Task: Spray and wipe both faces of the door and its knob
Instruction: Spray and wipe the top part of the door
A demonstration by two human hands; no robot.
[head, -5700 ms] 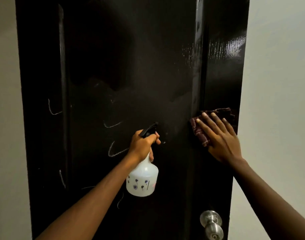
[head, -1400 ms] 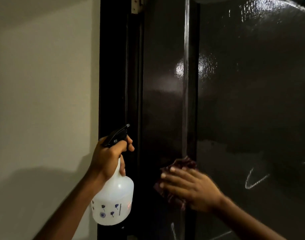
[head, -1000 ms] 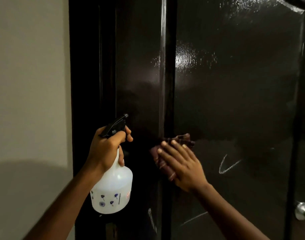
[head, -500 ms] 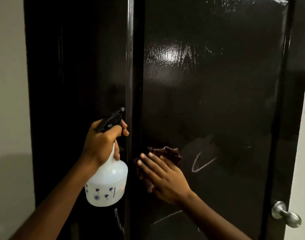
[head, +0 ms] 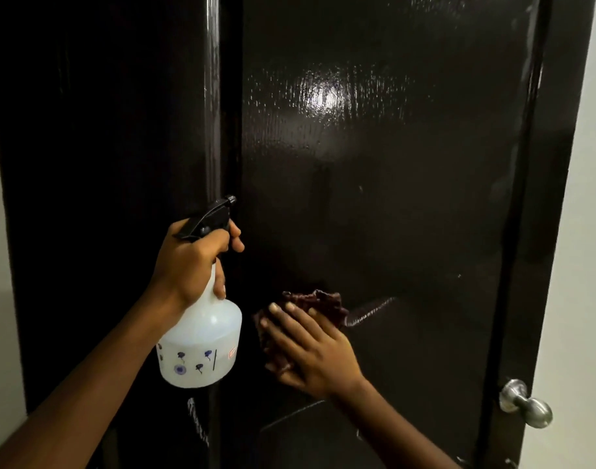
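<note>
Right fingers [head: 283, 319], straight and spread, press a dark maroon cloth [head: 320, 304] flat against the glossy black door [head: 408, 198], well to the left of the round metal knob [head: 526, 402] and a little above it. The right hand [head: 310, 353] covers most of the cloth. Left fingers [head: 235, 240] curl round the neck and black trigger of a white spray bottle [head: 201, 346]. The left hand [head: 191, 262] holds it upright, farther from the knob than the cloth. A pale smeared streak [head: 371, 311] lies just on the knob side of the cloth.
</note>
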